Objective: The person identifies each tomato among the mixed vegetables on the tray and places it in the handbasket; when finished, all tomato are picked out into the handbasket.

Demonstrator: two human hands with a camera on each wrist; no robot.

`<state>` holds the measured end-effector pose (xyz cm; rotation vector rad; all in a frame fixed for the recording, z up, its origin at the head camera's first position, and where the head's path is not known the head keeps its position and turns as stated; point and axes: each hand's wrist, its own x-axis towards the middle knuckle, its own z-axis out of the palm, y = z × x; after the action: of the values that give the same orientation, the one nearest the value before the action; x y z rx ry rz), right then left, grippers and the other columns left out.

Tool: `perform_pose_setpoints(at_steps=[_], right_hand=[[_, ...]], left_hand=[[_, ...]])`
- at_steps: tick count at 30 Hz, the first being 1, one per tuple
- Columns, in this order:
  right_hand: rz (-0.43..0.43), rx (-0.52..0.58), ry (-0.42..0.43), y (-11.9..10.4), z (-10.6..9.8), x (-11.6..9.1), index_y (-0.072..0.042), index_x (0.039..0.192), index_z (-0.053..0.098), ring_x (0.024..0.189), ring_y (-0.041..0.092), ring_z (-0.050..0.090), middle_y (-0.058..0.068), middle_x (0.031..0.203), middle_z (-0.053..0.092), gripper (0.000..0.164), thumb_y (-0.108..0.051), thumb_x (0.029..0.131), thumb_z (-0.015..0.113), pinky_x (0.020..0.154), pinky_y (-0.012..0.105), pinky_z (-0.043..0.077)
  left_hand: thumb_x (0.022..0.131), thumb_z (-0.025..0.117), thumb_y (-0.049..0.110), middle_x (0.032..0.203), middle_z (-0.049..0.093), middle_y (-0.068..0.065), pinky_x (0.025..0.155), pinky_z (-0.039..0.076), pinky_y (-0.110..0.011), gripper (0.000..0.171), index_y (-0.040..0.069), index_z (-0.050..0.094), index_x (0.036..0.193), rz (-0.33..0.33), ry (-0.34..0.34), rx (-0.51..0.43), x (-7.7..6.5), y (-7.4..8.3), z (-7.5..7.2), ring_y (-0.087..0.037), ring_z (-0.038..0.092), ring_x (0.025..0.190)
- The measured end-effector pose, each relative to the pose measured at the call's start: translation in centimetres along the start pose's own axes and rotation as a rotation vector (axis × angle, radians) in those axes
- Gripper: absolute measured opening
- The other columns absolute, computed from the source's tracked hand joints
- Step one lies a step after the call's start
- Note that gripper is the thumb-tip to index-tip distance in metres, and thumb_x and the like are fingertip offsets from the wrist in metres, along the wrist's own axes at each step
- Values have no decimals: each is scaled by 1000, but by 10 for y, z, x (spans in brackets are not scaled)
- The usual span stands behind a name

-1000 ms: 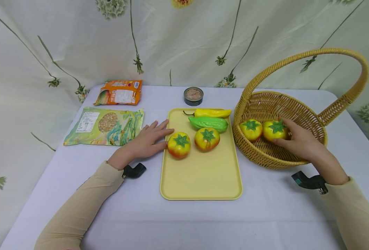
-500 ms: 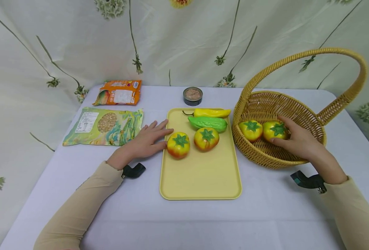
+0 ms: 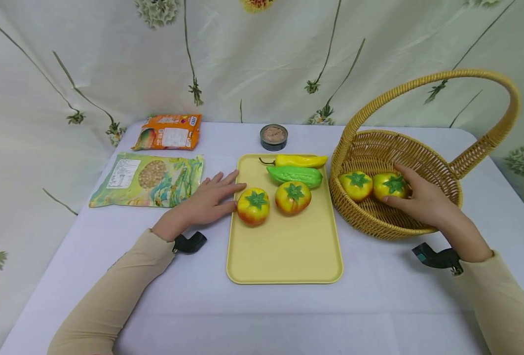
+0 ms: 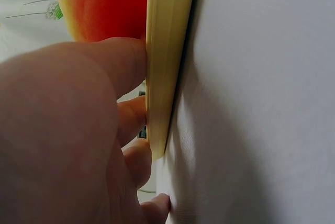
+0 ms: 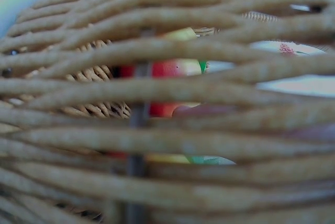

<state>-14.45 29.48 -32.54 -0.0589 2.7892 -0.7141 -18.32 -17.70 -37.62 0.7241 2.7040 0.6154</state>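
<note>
My right hand (image 3: 426, 199) reaches into the wicker basket (image 3: 368, 224) and grips a yellow-red tomato (image 3: 388, 186) with a green leafy top, thumb on the near side and fingers on the far side. A second tomato (image 3: 355, 186) sits beside it in the basket. Basket weave covers most of the right wrist view, with red and yellow showing through. My left hand (image 3: 206, 199) lies with fingers spread at the left edge of the yellow tray (image 3: 284, 256). Its thumb is right beside a tomato (image 3: 253, 207) on the tray; another tomato (image 3: 293, 198) lies to the right.
A yellow chili pepper (image 3: 302, 160) and a green cucumber-like vegetable (image 3: 295, 175) lie at the tray's far end. Behind it stands a small round tin (image 3: 274, 137). A green bag (image 3: 151, 180) and an orange packet (image 3: 168, 132) lie at the left. The basket handle (image 3: 462, 74) arches high.
</note>
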Motion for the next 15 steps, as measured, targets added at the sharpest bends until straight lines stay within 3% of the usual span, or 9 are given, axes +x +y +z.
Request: perform_pose_setpoints(at_steps=[15], right_hand=[[6, -10, -3, 1, 1, 0, -4, 164, 5, 134, 60, 38, 42, 155, 28, 95, -44, 99, 63, 106, 75, 38]], left_hand=[[103, 54, 31, 172, 17, -13, 123, 4, -71, 54, 13, 47, 154, 12, 6, 1, -2, 1, -1, -51, 7, 157]])
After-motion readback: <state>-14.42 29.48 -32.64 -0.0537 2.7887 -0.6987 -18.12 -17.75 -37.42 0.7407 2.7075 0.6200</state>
